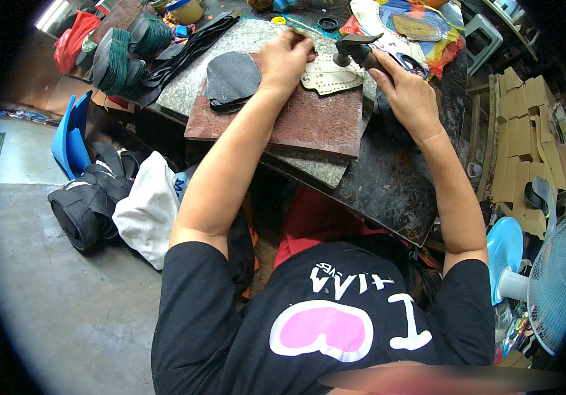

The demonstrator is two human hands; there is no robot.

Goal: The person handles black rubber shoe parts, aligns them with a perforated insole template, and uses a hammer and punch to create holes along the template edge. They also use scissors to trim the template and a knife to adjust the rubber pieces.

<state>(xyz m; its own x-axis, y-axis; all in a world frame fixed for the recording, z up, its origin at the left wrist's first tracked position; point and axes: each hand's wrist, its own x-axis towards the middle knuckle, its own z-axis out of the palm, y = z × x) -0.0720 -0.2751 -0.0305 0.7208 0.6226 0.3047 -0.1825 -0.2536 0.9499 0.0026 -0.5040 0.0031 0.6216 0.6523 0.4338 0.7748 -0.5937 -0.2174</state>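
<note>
Currently, the right hand [409,95] grips the hammer [356,49] by its handle, near the pale, dotted template [331,77] on the reddish slab [316,128]. The left hand [283,59] is curled; its contents cannot be determined. Work appears under way: dark pieces [232,76] lie stacked leftward; the remaining quantity is indeterminable.

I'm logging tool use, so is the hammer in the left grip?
No, the right grip holds the hammer, apart from the left grip.
</note>
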